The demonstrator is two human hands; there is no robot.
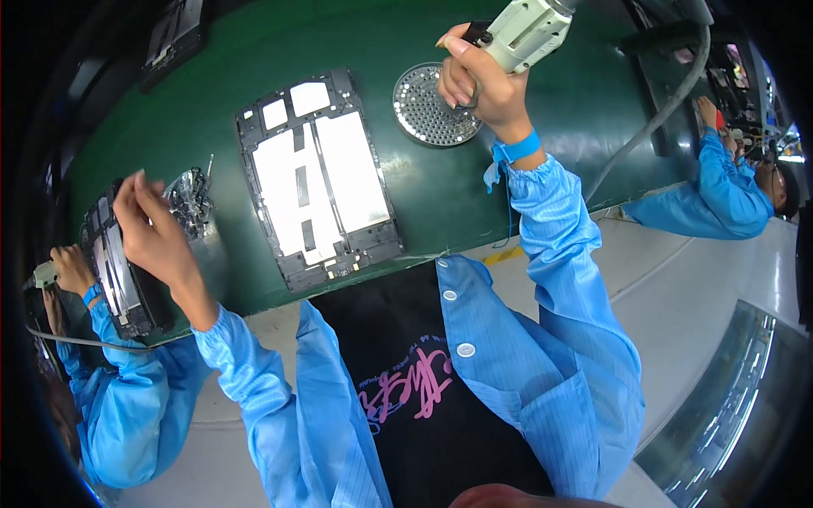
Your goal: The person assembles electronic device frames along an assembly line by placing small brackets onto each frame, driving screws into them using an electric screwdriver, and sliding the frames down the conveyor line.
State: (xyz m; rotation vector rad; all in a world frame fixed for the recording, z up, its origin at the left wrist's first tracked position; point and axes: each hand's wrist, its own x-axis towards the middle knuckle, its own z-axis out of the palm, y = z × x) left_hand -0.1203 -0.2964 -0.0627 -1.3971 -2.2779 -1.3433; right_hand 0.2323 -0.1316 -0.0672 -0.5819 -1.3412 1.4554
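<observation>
The right hand point(493, 85) is closed around a pale green powered driver point(532, 35), fingers wrapped in toward the palm, holding it above the far side of the green bench point(584, 106); the tool's upper end runs out of view. The left hand point(159, 230) is raised at the near left, fingers loosely bent and parted, with nothing visible in its grasp; below and behind it a tangled, shiny clear bundle point(190, 199) lies on the bench. Between the hands, apart from both, a flat electronic panel assembly point(318, 178) rests on the bench near its front edge, a black frame around bright mirror-like plates. Just beside the right hand sits a round metal dish point(426, 106) with a dotted surface, partly covered by the fingers. The driver looks rigid and moderately heavy, its smooth casing perhaps a little slippery, so a full wrap around the body suits it better than a fingertip pinch. The panel assembly seems thin, fairly light and stiff, though its glossy plates would likely smudge or scratch; it is best taken by the black frame along opposite long edges, keeping fingers off the bright faces.
</observation>
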